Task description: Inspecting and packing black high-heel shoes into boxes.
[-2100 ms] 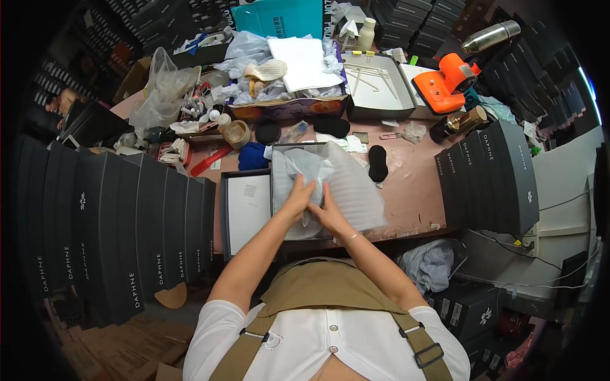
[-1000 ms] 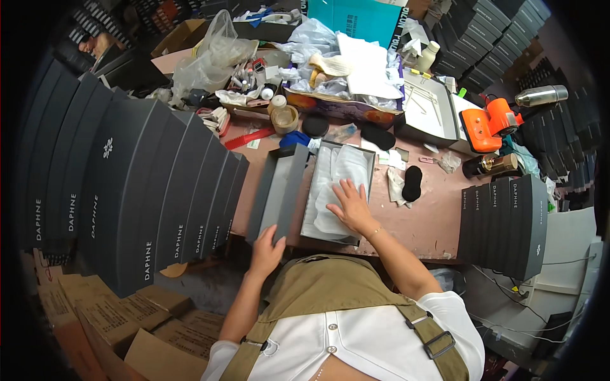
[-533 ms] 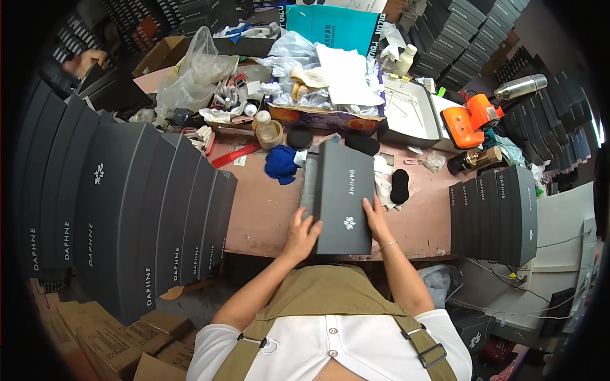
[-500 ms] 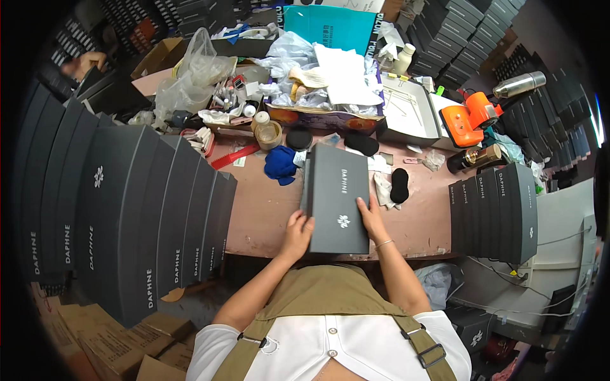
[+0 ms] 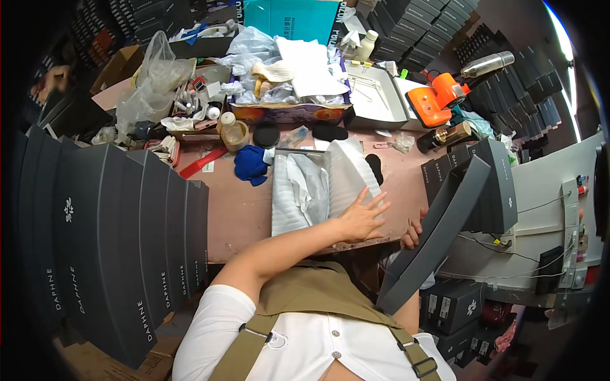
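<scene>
Evidently the lid is off: the right hand (image 5: 412, 233) grips the grey lid (image 5: 438, 233) out to the side. The left hand (image 5: 363, 216) lies flat and spread on the white wrapping (image 5: 321, 184) in the open box; closing remains.

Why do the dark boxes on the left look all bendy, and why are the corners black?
In the head view, the fisheye lens curves the straight dark boxes near the rim; the corners fall outside its round picture, so they are black; bright light glares at the top right; the left hand in the middle looks sharp.
</scene>
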Demonstrator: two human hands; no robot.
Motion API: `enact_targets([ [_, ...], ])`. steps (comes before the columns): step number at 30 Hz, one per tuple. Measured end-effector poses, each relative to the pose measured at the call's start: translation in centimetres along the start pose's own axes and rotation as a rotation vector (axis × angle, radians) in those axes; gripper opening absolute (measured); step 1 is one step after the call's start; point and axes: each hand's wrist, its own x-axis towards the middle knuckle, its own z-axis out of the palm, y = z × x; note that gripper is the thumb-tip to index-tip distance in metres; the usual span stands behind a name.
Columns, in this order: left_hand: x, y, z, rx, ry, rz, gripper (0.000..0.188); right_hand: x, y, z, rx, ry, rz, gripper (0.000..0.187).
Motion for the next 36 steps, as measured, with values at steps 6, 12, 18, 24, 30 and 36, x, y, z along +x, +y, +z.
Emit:
enact_targets([
  [6,0.5,-2.3,-4.9,0.258,-0.55,-0.361,0.045,-2.3,0.9,-3.5,-0.007,0.189,-0.021,0.06],
  [12,-14.7,-6.5,-10.1,-0.274,-0.083,-1.127,0.056,5.0,10.7,-8.6,-0.485,0.664,0.338,0.053],
  [18,-18.9,-7.0,-3.7,-0.502,0.326,-1.331,0.064,10.2,18.1,-7.5,-1.588,0.509,0.401,0.052],
  [24,-17.1,-7.6,-5.1,-0.586,0.364,-1.303,0.045,11.6,18.3,-6.6,-1.672,0.585,0.42,0.053],
  [30,-19.6,-4.9,0.1,-0.732,0.656,-1.256,0.051,8.8,17.6,-7.7,-1.764,0.517,0.35,0.056],
  [36,-24.1,-4.6,2.5,-0.807,0.609,-1.339,0.052,7.7,18.8,-8.8,-1.517,0.489,0.531,0.061],
])
